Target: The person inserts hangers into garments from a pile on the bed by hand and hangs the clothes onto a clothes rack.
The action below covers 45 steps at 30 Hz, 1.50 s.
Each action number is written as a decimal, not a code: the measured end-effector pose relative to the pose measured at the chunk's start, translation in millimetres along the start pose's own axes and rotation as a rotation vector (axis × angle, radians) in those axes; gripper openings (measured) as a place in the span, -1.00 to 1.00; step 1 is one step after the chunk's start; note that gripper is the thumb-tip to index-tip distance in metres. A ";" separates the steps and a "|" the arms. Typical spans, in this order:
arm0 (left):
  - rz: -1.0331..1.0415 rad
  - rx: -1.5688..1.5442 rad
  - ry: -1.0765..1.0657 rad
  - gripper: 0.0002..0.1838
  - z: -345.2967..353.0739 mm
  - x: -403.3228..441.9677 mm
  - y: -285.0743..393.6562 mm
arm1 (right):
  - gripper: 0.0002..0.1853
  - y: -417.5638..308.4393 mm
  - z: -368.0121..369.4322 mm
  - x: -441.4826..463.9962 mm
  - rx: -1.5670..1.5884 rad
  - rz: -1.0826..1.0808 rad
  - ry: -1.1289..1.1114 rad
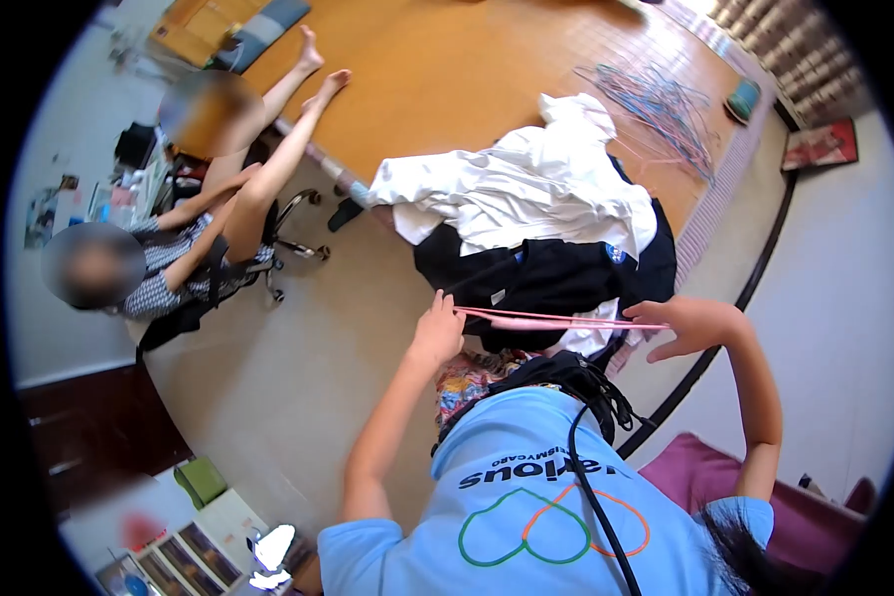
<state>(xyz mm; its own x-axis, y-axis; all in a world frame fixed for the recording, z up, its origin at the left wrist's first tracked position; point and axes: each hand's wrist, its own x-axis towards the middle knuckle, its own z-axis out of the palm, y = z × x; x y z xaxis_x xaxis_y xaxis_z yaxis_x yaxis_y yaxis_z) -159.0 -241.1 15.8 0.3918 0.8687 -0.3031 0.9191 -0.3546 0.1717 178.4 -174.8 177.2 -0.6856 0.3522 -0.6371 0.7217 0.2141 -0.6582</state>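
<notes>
A pink cord (541, 323) is stretched taut between my two hands, in front of my waist. My left hand (441, 328) pinches its left end. At the other end my right hand (687, 326) has the cord around its thumb side, with the fingers partly spread. Just beyond the cord lie black clothes (556, 283) at the edge of the orange-brown mat (417, 70). A crumpled white shirt (526, 189) rests on top of them.
Loose blue and pink cords (656, 109) lie on the mat, near a green spool (742, 100). At the left a seated person (189, 233) has both feet up on the mat edge. A wheeled chair base (293, 233) stands below them. Purple fabric (695, 487) is at the lower right.
</notes>
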 end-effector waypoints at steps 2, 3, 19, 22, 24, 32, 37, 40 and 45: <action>-0.053 -0.060 0.027 -0.73 -5.2 -18.1 -12.0 | -0.37 -5.4 0.1 22.4 -0.059 -0.124 0.079; -0.038 -0.127 0.104 -0.73 -12.5 -29.6 -14.6 | -0.39 -17.4 -2.5 33.1 -0.114 -0.035 -0.006; -0.532 -0.142 0.745 -0.93 -99.9 -373.6 -24.1 | -0.52 -240.3 145.2 201.6 -0.055 -0.514 -0.566; -0.494 -0.005 0.887 -0.89 -108.0 -427.4 -14.1 | -0.54 -267.0 190.8 214.9 -0.062 -0.765 -0.647; -0.502 0.151 0.948 -0.88 -120.9 -450.0 -0.5 | -0.59 -288.6 220.1 208.2 0.043 -0.799 -0.725; -0.390 0.404 0.781 -0.86 -174.5 -508.3 14.6 | -0.67 -324.3 267.7 217.8 0.504 -1.082 -0.982; -0.280 0.405 0.755 -0.72 -209.9 -504.2 7.3 | -0.59 -327.5 267.3 228.1 0.461 -1.179 -0.979; -0.226 0.368 0.784 -0.70 -218.1 -497.1 1.4 | -0.46 -335.8 246.8 223.1 0.419 -1.267 -0.903; -0.130 0.138 0.956 -0.63 -194.4 -483.8 -21.9 | -0.46 -326.5 222.1 226.5 0.164 -1.314 -0.797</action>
<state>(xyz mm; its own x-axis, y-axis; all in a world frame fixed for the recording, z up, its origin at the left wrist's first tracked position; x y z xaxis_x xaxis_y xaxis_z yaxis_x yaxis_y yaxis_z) -376.7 -586.4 340.9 0.1438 0.7964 0.5875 0.9734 -0.2209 0.0612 -233.7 -367.3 158.8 -0.7178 -0.5700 0.3998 -0.3914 -0.1446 -0.9088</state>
